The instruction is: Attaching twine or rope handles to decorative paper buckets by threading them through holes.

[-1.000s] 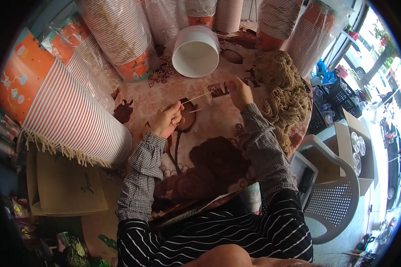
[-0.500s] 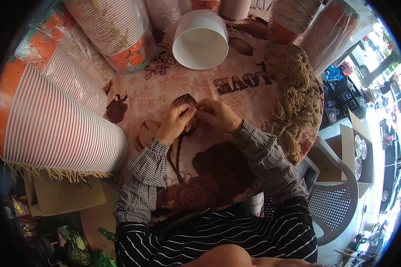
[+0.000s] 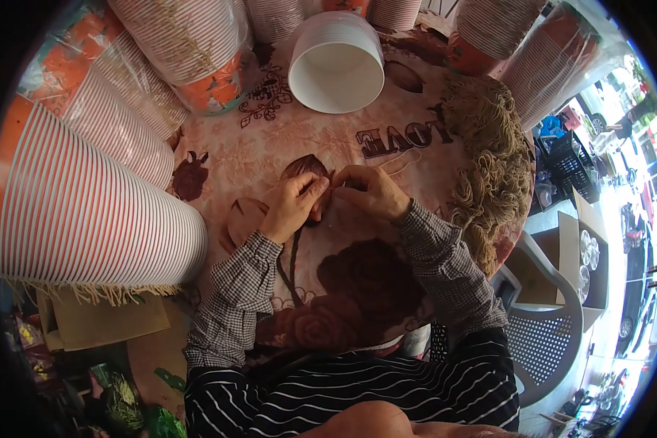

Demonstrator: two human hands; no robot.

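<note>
"What is nearest?"

"Black trousers with thin white stripes (image 3: 350, 383), at the near edge of a table covered by a pinkish-brown cloth printed with dark flowers (image 3: 241, 157). Near right is a grey plastic chair with a perforated back (image 3: 542, 349); near left, a brown cardboard box (image 3: 113, 321)."

"And just beyond the box?"

"A long, leaning stack of white-rimmed cups (image 3: 109, 204), with a fringe of tan strands (image 3: 87, 292) along its near side."

"How are the hands?"

"They meet over the middle of the cloth, fingertips almost touching. The left hand (image 3: 292, 209) is curled, its thumb drawn in against the forefinger. The right hand (image 3: 374, 193) bends down from the right, fingers bunched. Whether either has hold of something fine, I can't tell; the fingertips are too small."

"Any string about?"

"A thin pale strand (image 3: 409, 165) lies on the cloth just beyond the right hand, and a tangled heap of tan string (image 3: 495, 150) lies farther right."

"What stands at the far side?"

"A round white tub (image 3: 336, 77), tipped so its mouth faces near, between plastic-wrapped cup stacks on the far left (image 3: 182, 47) and another wrapped cup stack on the far right (image 3: 551, 69)."
</note>
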